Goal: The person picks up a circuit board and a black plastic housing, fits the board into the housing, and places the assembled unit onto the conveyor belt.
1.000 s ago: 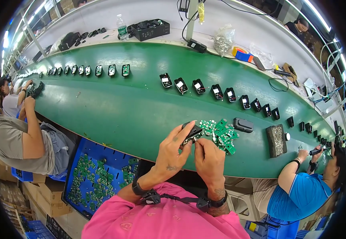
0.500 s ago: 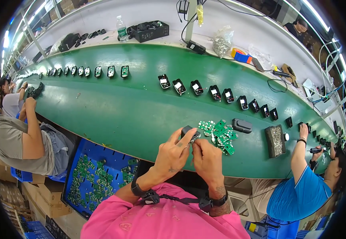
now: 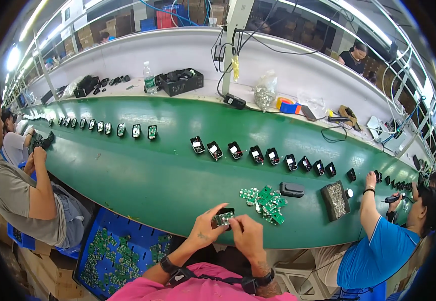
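Left hand (image 3: pixel 209 228) and right hand (image 3: pixel 246 235) together pinch a black housing with green board (image 3: pixel 223 217) just short of the loose board pile (image 3: pixel 265 200); best seated level, pressed evenly, not forced.

A water bottle (image 3: pixel 149 78) stands beside a black tray (image 3: pixel 180 82).

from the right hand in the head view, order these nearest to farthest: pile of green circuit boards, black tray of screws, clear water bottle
1. Pile of green circuit boards, just beyond the right hand on the belt.
2. Black tray of screws, farther to the right.
3. Clear water bottle, far across on the white shelf, to the left.
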Available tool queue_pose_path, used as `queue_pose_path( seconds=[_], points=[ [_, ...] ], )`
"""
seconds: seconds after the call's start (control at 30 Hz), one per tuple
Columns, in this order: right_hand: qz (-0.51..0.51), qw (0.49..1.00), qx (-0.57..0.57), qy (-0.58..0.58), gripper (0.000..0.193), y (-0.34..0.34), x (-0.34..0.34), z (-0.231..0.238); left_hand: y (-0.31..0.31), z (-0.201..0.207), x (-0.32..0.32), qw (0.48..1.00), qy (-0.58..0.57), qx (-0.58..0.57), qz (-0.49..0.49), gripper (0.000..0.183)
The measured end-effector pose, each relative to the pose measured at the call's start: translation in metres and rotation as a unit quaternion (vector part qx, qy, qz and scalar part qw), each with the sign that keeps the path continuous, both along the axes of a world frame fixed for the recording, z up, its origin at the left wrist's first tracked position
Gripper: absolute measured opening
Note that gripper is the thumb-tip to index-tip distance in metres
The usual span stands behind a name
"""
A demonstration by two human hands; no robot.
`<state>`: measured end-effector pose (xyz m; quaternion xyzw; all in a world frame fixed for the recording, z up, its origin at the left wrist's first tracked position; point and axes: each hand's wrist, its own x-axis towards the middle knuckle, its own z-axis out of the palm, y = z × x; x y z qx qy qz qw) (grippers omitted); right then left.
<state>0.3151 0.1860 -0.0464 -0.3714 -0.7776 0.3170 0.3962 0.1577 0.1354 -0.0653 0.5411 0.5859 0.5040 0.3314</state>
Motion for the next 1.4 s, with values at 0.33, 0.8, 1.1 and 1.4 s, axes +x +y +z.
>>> queue_pose_path(
  seconds=[0.33,0.8,1.1,1.4],
  points=[
    [0.019,0.954,-0.211,0.213,0.018,-0.001,-0.009,-0.028,0.001,0.003,0.004,0.996,0.065,0.057,0.018,0.059],
    [-0.011,0.961,-0.251,0.113,0.025,0.006,0.007,0.009,-0.003,0.031,0.014,0.999,0.03,0.028,0.01,0.058],
    [-0.039,0.972,-0.205,0.104,0.026,0.01,0.006,0.013,-0.009,0.042,0.012,0.998,0.01,0.05,-0.043,0.06],
    [-0.093,0.992,-0.078,0.015,0.028,0.005,-0.003,0.002,-0.007,0.024,0.019,0.997,-0.082,0.008,0.004,0.04]
  ],
)
